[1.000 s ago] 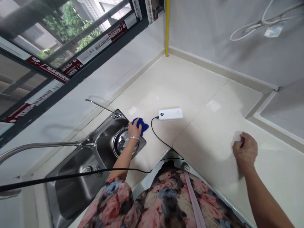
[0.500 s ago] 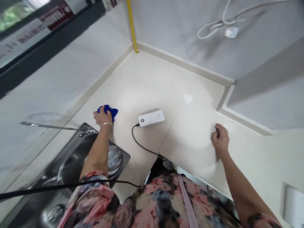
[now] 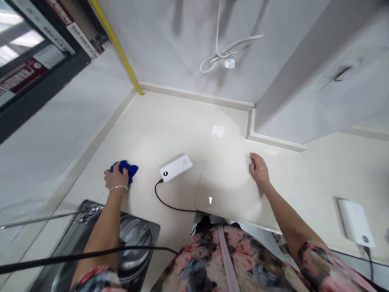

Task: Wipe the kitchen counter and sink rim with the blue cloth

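My left hand (image 3: 115, 177) is closed around a bunched blue cloth (image 3: 130, 171), pressed on the pale countertop (image 3: 170, 129) close to the left wall. Part of the cloth is hidden under the fingers. A white power bank (image 3: 175, 167) with a small round display lies to the right of the cloth, a black cable (image 3: 170, 206) plugged into its end. Farther right, my right hand (image 3: 259, 169) rests on the counter with loosely curled fingers. A gap shows between its thumb and forefinger, and I see nothing held there.
A steel sink (image 3: 153, 231) lies below my left forearm, with a shiny round metal item (image 3: 135, 239) and a tap (image 3: 91, 210). Another white power bank (image 3: 355, 223) is at the right. A yellow pipe (image 3: 117, 44) and a looped white cord (image 3: 217, 59) are by the walls.
The view has swung right and tilted, bringing the second power bank fully into sight. Both hands stay at about the same places on the counter, the left still on the blue cloth.
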The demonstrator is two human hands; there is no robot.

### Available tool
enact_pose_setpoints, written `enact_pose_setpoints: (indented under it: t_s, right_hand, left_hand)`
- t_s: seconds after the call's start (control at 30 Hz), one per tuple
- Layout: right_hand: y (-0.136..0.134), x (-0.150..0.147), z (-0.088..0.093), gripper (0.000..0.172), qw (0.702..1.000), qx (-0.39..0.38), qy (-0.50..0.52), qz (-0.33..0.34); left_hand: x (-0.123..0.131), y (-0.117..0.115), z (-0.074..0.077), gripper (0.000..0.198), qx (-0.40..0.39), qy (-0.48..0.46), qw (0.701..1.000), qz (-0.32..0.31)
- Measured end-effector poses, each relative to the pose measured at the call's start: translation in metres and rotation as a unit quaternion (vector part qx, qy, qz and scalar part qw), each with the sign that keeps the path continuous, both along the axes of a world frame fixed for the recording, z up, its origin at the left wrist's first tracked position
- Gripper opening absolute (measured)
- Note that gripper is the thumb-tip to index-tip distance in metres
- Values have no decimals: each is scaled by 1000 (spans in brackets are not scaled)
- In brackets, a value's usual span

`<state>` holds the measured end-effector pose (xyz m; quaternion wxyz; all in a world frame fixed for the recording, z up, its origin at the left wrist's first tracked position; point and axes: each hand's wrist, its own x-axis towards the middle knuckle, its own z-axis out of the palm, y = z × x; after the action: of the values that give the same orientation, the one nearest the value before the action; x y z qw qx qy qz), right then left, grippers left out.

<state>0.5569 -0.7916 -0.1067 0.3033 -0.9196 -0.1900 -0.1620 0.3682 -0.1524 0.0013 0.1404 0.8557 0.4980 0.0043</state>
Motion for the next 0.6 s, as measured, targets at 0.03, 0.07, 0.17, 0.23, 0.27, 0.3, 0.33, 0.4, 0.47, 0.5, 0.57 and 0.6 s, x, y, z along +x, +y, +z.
enact_pose_setpoints:
  t_s: [0.03, 0.07, 0.17, 0.23, 0.27, 0.3, 0.33, 0.4, 0.47, 0.5, 0.57, 0.6]
  right_hand:
    - [1, 0, 0, 42, 1000, -2, 2, -3]
    - [3, 1, 0, 43, 1000, -5, 4, -6]
    - [7, 2, 3, 42, 1000, -8, 1, -7]
    - [9, 3, 5, 41, 1000, -7, -5, -5]
    - [9, 3, 6, 41, 1000, -7, -7, -3]
    - [9, 3, 7, 41, 1000, -7, -7, -2]
    - [9, 4, 8, 42, 1000, -9, -6, -3]
    - [9, 4, 10, 42, 1000, -12, -1, -5]
    - [8, 4, 10, 43, 1000, -11, 1, -6]
    - [7, 4, 11, 43, 1000, -9, 0, -5]
    - [6, 4, 11, 43, 1000, -6, -3, -3]
    - [6, 4, 12, 42, 1000, -5, -4, -2]
  left_hand:
    - [10, 3, 0, 58, -2, -1, 1000, 9]
    - [22, 5, 0, 58, -1, -2, 1000, 19]
    - [61, 5, -1, 57, 1, -1, 1000, 27]
    - [89, -2, -2, 57, -1, 3, 1000, 5]
    - [102, -7, -3, 58, -2, 1, 1000, -16]
    - [115, -14, -3, 58, -2, -1, 999, -37]
    - [127, -21, -3, 58, -2, -4, 998, -64]
    - [151, -41, -3, 58, -6, -12, 992, -129]
    - [173, -66, -3, 57, -13, -14, 981, -194]
    - [184, -80, -3, 57, -17, -14, 974, -224]
    - [205, -108, -5, 57, -23, -21, 961, -274]
    - [214, -122, -7, 57, -33, -25, 954, -296]
